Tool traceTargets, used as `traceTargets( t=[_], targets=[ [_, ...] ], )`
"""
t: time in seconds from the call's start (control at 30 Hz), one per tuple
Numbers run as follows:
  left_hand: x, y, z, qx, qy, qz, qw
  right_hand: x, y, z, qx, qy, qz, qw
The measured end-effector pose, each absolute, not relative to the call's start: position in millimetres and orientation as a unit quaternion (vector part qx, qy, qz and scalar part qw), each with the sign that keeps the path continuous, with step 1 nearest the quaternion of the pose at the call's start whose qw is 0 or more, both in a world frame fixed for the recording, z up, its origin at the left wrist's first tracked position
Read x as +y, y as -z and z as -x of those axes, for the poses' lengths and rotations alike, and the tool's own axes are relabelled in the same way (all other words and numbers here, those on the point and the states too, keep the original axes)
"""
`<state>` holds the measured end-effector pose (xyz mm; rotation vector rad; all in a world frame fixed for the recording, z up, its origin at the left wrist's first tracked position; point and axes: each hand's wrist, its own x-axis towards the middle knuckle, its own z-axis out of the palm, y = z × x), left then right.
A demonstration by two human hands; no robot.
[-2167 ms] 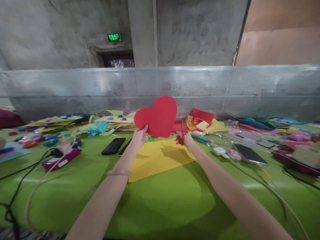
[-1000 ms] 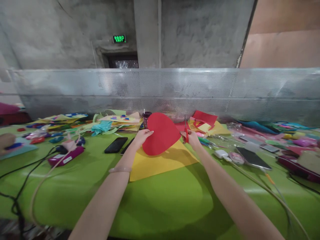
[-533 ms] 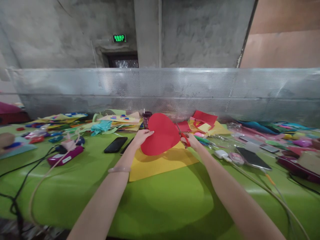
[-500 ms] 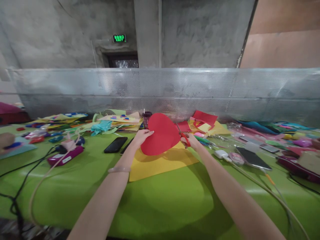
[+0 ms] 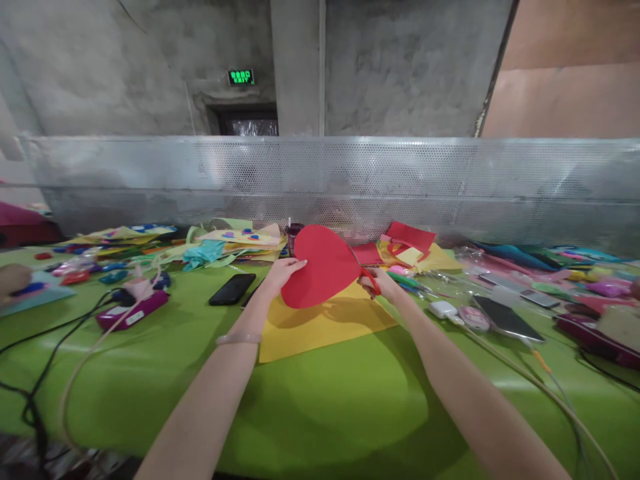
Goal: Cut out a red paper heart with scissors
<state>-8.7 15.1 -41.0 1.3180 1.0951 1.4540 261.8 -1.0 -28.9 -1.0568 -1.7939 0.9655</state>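
My left hand pinches the left edge of a red paper piece with a rounded, heart-like outline, held up above the table. In my right hand are red-handled scissors, their blades at the right edge of the red paper. Whether the blades are apart I cannot tell. Beneath the red piece lies a yellow sheet of paper, flat on the green table.
A black phone and a purple power strip with cables lie to the left. Paper scraps are behind my right hand. Farther right are a white earphone case and another phone. A perforated metal panel rises behind. Part of another person's hand shows at far left.
The red paper has tilted slightly and shifted a little up and left. Both hands keep their holds, with the scissors still at its right edge.
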Motion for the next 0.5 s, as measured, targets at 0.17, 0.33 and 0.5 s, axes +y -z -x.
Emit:
traceTargets(
  t=[0.17,0.33,0.5],
  targets=[
    [16.3,41.2,9.1,0.442,-0.579,-0.533,0.431,1.2,30.0,-262.1,-0.715,-0.384,0.420,0.406],
    [16.1,41.1,8.6,0.446,-0.574,-0.535,0.430,2.9,30.7,-262.9,-0.719,-0.384,0.419,0.400],
    [15.3,40.5,8.7,0.449,-0.572,-0.535,0.431,3.8,31.3,-263.9,-0.723,-0.382,0.417,0.397]
  ],
)
